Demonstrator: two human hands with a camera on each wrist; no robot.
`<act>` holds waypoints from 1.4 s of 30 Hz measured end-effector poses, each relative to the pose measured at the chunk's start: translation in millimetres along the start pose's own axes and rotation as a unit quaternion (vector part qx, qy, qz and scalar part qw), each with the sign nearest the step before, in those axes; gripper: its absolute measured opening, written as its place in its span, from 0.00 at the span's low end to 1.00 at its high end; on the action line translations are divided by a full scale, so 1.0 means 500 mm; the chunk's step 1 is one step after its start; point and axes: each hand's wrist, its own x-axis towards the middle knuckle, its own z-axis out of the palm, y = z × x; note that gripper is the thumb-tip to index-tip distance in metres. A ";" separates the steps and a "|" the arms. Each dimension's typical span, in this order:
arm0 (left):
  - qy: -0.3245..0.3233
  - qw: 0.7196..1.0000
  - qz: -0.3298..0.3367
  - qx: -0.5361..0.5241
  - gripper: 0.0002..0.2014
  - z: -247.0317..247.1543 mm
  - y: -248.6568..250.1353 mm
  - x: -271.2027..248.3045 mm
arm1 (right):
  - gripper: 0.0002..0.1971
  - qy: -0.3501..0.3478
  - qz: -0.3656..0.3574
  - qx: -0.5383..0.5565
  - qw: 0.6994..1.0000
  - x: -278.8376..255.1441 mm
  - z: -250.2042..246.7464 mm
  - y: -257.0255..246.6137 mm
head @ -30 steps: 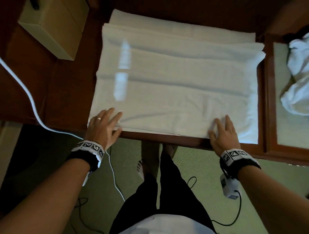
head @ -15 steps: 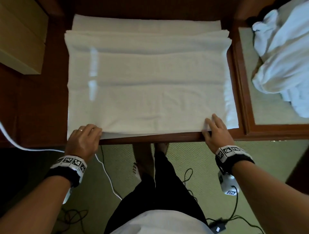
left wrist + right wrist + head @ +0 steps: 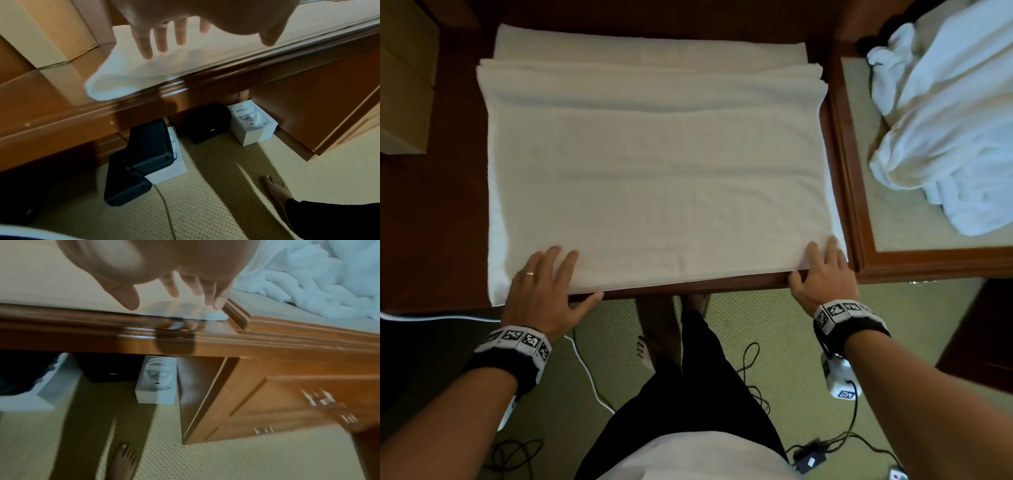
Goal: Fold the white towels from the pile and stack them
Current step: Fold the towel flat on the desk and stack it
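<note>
A white towel (image 3: 661, 192) lies spread flat on the brown desk (image 3: 441, 222), on top of other folded white towels (image 3: 647, 51) whose edges show behind it. My left hand (image 3: 551, 270) rests with straight fingers on the towel's near left corner (image 3: 123, 73). My right hand (image 3: 822, 267) lies flat on the near right corner, its thumb at the desk edge. In the wrist views the left hand (image 3: 164, 37) and right hand (image 3: 185, 288) have spread fingers and hold nothing. The unfolded pile of white towels (image 3: 945, 120) sits to the right.
The pile lies on a green-topped side unit (image 3: 893, 222) with a raised wooden rim. A cardboard box (image 3: 404, 85) stands at the desk's far left. Black cases (image 3: 148, 146) and a white box (image 3: 252, 123) sit under the desk. Cables (image 3: 585, 370) trail on the carpet.
My left hand's fingers, curled at the towel's near edge half a second ago, now lie straight on it. My right hand has slid to the near right corner.
</note>
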 end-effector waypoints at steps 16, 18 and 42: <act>-0.050 0.996 0.050 0.061 0.38 0.019 -0.016 -0.045 | 0.30 0.037 -0.179 -0.037 0.982 -0.048 0.047 -0.007; -0.079 0.993 0.025 0.081 0.33 -0.010 -0.017 -0.034 | 0.20 0.039 -0.164 -0.057 0.984 -0.032 0.019 -0.008; -0.044 0.978 -0.180 -0.096 0.15 -0.311 -0.083 0.212 | 0.11 -0.009 -0.067 -0.080 0.994 0.202 -0.314 -0.100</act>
